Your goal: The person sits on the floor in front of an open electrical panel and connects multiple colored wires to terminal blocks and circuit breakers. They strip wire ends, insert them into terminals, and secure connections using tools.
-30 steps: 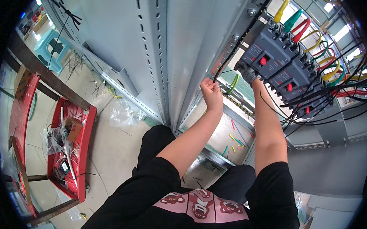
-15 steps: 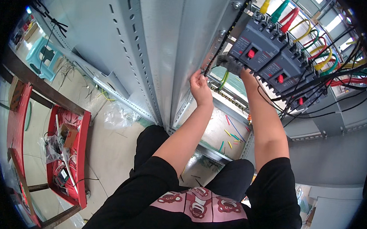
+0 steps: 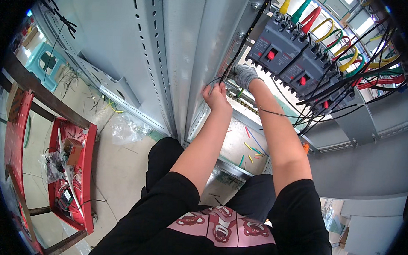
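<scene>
My left hand (image 3: 216, 97) is bare and closed at the lower end of a black wire bundle (image 3: 240, 50) that runs along the cabinet's upright post. A thin black strand (image 3: 210, 84) curls out beside its fingertips; I cannot tell whether it is a wire or a cable tie. My right hand (image 3: 246, 76), in a grey striped glove, reaches to the other side of the bundle, close to the post. Its fingertips are hidden there. Just right of that hand, a row of dark grey circuit breakers (image 3: 276, 48) with red toggles is mounted in the cabinet.
Loose black wires (image 3: 325, 108) hang below the breakers, crossing near my right forearm. Short coloured tube pieces (image 3: 253, 148) lie on the cabinet bottom. A red cart (image 3: 90, 177) with tools and bags stands left, a teal stool (image 3: 43, 63) behind it. Clear plastic (image 3: 129, 129) lies on the floor.
My right hand has come out from behind the breakers and moved left toward the post. My left hand stays by the bundle's lower end, slightly lower. The whole view has shifted a little.
</scene>
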A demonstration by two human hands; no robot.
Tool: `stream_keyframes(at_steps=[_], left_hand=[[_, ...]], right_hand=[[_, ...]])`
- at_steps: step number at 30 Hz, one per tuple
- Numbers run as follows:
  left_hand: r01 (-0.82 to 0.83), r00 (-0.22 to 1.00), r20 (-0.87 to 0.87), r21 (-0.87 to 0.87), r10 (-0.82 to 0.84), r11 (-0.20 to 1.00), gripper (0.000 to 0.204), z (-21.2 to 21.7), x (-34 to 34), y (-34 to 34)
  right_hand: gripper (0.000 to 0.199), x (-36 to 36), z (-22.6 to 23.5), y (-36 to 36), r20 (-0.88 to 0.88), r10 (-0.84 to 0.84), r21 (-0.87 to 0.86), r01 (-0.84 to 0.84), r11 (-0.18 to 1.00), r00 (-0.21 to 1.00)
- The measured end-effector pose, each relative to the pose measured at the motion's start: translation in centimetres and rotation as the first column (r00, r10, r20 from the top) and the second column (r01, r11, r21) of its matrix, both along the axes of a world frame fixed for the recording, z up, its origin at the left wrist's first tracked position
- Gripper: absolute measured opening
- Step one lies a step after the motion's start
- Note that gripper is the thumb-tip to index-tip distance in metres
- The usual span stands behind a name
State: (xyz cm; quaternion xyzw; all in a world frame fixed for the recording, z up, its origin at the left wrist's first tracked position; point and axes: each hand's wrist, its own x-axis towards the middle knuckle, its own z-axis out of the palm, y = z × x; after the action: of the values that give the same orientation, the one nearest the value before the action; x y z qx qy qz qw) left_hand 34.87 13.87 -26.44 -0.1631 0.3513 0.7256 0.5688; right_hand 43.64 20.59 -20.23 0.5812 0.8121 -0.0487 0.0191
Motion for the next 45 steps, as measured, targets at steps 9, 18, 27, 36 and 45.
stream_keyframes(at_steps=[9,18,27,36,45], left_hand=[[0.048,0.995,-0.091,0.107,-0.038,0.993,0.007,-0.6,-0.6,0.9],[0.233,0.384,-0.880,0.387,0.281,0.892,0.007,-1.9,-1.8,-1.9],[0.535,-0.205,-0.922,0.176,0.329,0.826,0.008,-0.2,-4.7,-2.1],[0.546,-0.345,-0.912,-0.002,0.223,0.838,0.005,-0.2,-5.2,-1.5],[0.515,-0.143,-0.969,0.102,0.202,0.851,0.007,0.7,-5.3,-1.9]], right_hand=[[0.023,-1.0,1.0,-1.5,0.045,-0.048,0.050,0.046,0.998,0.998],[0.028,-3.3,1.5,-6.7,0.172,-0.040,0.363,-0.026,0.931,0.984],[0.022,-0.2,0.7,-5.1,0.121,0.023,0.373,-0.067,0.925,0.992],[0.015,0.2,1.6,-4.7,0.140,0.069,0.313,-0.111,0.943,0.988],[0.013,0.5,1.4,-4.1,0.075,0.119,0.287,-0.136,0.948,0.990]])
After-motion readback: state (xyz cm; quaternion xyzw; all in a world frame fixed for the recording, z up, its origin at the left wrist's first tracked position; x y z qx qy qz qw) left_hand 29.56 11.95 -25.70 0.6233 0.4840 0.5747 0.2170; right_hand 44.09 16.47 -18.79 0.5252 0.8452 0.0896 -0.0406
